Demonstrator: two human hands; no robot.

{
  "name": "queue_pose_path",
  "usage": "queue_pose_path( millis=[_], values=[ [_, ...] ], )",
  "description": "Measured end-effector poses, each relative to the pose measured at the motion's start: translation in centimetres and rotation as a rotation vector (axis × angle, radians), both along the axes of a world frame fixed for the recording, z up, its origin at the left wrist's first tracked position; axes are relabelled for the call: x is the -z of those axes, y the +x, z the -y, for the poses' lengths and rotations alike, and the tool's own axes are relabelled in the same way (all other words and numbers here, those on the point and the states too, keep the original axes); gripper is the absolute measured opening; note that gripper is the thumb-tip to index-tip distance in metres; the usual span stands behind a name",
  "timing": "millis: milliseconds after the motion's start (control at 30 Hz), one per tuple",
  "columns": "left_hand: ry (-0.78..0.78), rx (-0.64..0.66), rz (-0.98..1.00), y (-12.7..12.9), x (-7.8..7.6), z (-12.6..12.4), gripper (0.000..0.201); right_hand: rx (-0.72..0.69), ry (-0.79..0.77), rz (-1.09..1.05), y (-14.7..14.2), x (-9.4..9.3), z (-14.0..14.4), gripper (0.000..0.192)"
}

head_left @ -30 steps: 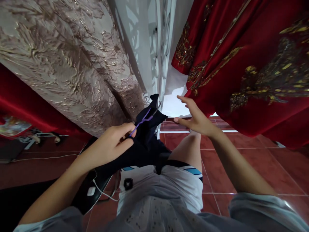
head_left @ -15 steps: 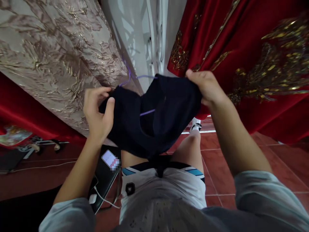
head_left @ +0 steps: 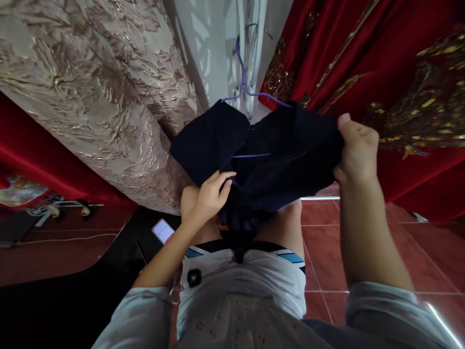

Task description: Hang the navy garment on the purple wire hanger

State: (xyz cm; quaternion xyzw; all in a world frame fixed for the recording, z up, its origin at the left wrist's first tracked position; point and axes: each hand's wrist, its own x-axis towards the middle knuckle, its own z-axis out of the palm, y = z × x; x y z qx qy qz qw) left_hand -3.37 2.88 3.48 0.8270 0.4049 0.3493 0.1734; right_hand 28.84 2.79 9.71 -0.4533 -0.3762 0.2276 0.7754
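A dark navy shirt (head_left: pixel 290 165) is spread over my lap on a purple hanger (head_left: pixel 244 87). The hanger's hook points up and away, and its lower bar shows through the open neck. My right hand (head_left: pixel 358 148) grips the shirt at its right side edge, stretching it outward. My left hand (head_left: pixel 212 194) is at the front opening below the collar, thumb and forefinger curled close together at the cloth edge. The cloth's lower part hangs between my knees, its end hidden.
Pinkish-gold textured fabric (head_left: pixel 119 92) hangs at left, and red cloth with gold sequins (head_left: pixel 407 97) at right. A white door with handles (head_left: pixel 250 58) stands ahead. A phone (head_left: pixel 163 231) lies on a black surface (head_left: pixel 90 291) beside my left thigh. The floor has red tiles (head_left: pixel 327 247).
The shirt has swung up and right, showing more of the hanger and its hook. My left hand has left the left side edge for the front opening; my right hand has moved right.
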Motion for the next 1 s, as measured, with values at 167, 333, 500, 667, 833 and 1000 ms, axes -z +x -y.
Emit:
queue_pose_path(
  millis=[167, 333, 500, 667, 833, 1000],
  values=[
    [-0.128, -0.084, 0.531, 2.8, 3.1, 2.9, 0.018, 0.534, 0.13, 0.094, -6.2, 5.8, 3.4, 0.023],
    [-0.248, -0.139, 0.894, 5.4, 4.4, 4.5, 0.034, -0.326, -0.371, 0.067, -15.1, 12.0, 7.2, 0.039],
    [-0.286, -0.179, 0.893, 5.5, 3.4, 5.3, 0.043, -0.52, -0.416, -0.002, -16.9, 13.5, 6.7, 0.048],
    [-0.3, -0.126, 0.877, 5.5, 4.8, 5.1, 0.047, -0.446, -0.401, -0.066, -15.7, 13.6, 6.7, 0.037],
    [-0.404, 0.011, 0.667, 5.4, 8.9, 3.3, 0.023, -0.535, -0.479, -0.038, -14.7, 14.2, 6.9, 0.034],
    [-0.358, -0.034, 0.584, 6.2, 11.1, 2.0, 0.014, -0.568, -0.452, 0.075, -13.5, 11.7, 4.5, 0.027]
  ],
)
